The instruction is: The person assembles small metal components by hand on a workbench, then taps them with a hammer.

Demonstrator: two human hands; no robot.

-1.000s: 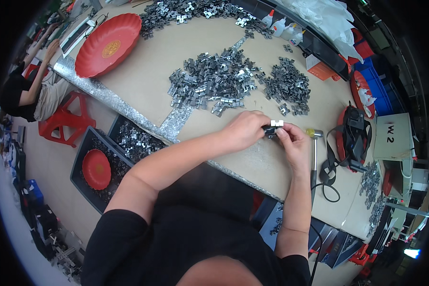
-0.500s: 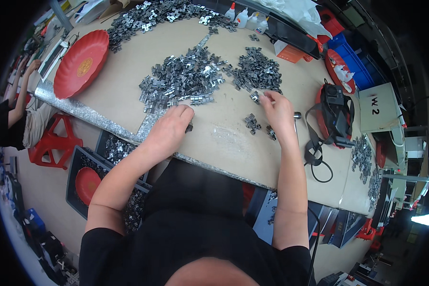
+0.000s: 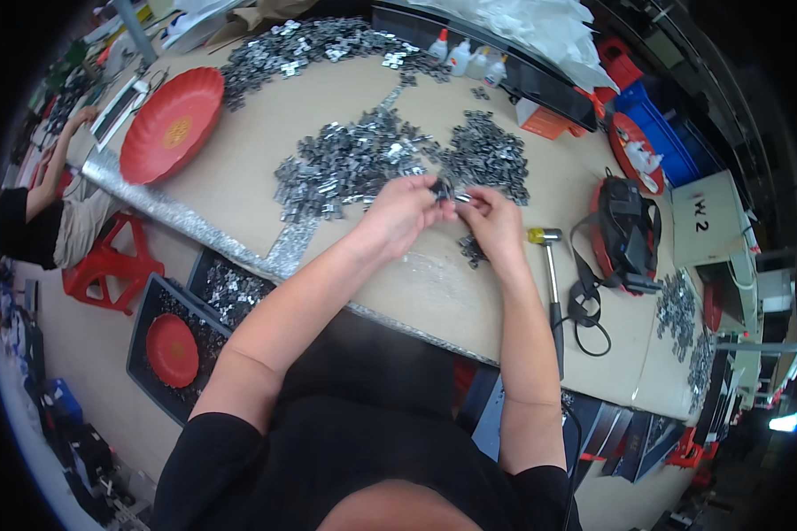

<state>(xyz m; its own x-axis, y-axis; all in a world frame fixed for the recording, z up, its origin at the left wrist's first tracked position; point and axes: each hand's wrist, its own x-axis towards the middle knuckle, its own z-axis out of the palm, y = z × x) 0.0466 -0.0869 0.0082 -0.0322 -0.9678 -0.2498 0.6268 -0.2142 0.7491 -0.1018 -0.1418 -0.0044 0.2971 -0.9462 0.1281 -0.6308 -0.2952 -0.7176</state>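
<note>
We pinch one small metal clip (image 3: 443,188) between our left hand (image 3: 405,212) and right hand (image 3: 496,223), above the table (image 3: 239,190) beside the clip piles (image 3: 350,164).

A small metal part (image 3: 444,188), dark grey with a silvery glint, is held above the tabletop, pinched between the fingertips of the left hand (image 3: 405,212) and the right hand (image 3: 496,221). It is mostly hidden by the fingers, so its exact shape cannot be told. A short bright piece is seen at its right end, toward the right hand. The part is raised just in front of two heaps of like metal parts, a larger one (image 3: 350,168) to the left and a smaller one (image 3: 489,159) behind it.
</note>
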